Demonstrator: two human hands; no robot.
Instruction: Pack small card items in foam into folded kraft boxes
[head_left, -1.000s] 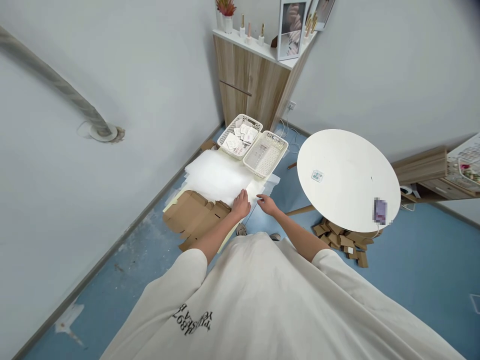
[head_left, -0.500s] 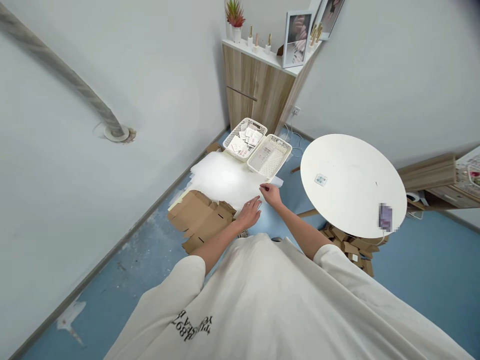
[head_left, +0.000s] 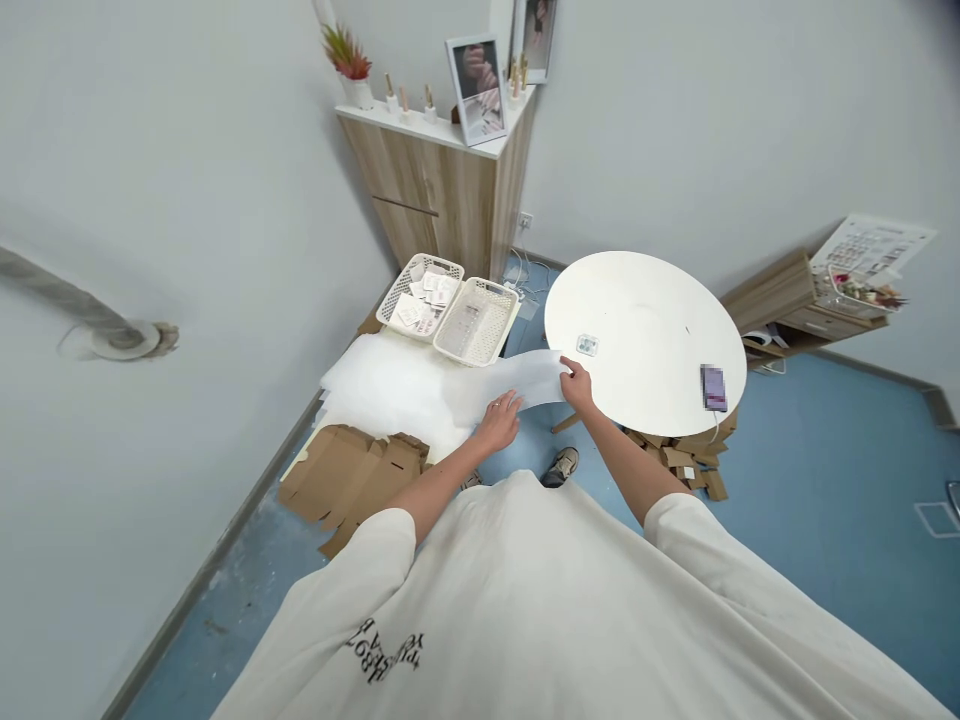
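Observation:
My right hand pinches the end of a thin white foam sheet and holds it out to the right, above the floor. The sheet bends down a little between my hands. My left hand lies with fingers stretched out on the near edge of the white sheets, pressing on them without a grip that I can see. The rest of the foam stack spreads to the left. Flattened brown cardboard boxes lie beside it on the near side.
Behind the foam stand a white basket with small white packets and another basket with clear packaging. To the right is a round white table bearing a phone and a small packet. Cardboard boxes lie below it.
My right hand has moved right and taken one end of a foam sheet out from the stack. My left hand stays on the sheets. The view has turned to the right.

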